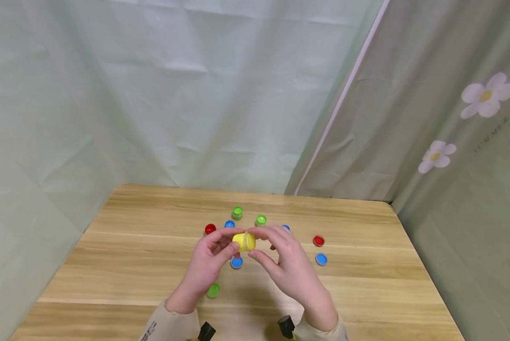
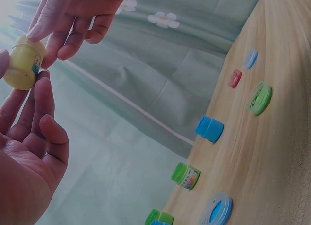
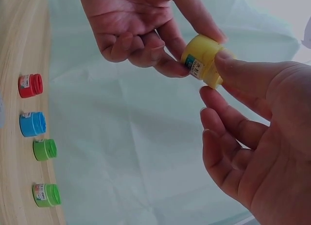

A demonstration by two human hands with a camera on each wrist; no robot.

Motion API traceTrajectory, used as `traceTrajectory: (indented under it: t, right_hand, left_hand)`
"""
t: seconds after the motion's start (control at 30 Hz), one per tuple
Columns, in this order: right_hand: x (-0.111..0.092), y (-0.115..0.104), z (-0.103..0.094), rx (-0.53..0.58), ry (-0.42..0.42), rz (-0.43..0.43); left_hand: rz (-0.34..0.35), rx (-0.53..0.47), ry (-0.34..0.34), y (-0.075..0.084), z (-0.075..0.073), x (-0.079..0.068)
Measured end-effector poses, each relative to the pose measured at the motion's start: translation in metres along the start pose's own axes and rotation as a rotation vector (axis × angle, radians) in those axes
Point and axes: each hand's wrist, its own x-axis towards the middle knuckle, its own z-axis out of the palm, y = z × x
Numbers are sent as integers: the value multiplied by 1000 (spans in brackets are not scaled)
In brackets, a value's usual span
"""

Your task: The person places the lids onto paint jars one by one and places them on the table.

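Note:
A small yellow paint jar (image 1: 239, 241) is held up over the table, tilted on its side between both hands. My left hand (image 1: 207, 258) grips the jar's body between thumb and fingers. At the jar's other end, my right hand (image 1: 290, 267) has its thumb and forefinger around the yellow lid (image 3: 212, 74). A printed label (image 3: 196, 68) shows on the jar's side in the right wrist view. The remaining fingers of the right hand are loosely bent, away from the jar.
On the wooden table (image 1: 366, 293) stand open paint jars: red (image 3: 30, 85), blue (image 3: 33, 124) and green (image 3: 45, 149). Loose lids lie nearer and to the right, among them green (image 1: 214, 290), blue (image 1: 321, 259) and red (image 1: 318, 240). A pale curtain (image 1: 204, 94) hangs behind the table.

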Motion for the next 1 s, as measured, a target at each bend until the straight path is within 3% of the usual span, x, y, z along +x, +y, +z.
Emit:
traceTrajectory:
  t: [0.43,0.73,1.0]
  right_hand:
    - [0,-1,0,-17,-1,72]
    - [0,-1,-1,-34,-15,82]
    - [0,-1,-2,-31,-26,136]
  left_hand:
    - [-3,-21,-22,1,0,0]
    - [-26,3,-2,3,0,1]
    - [0,-2,-16,1,1,1]
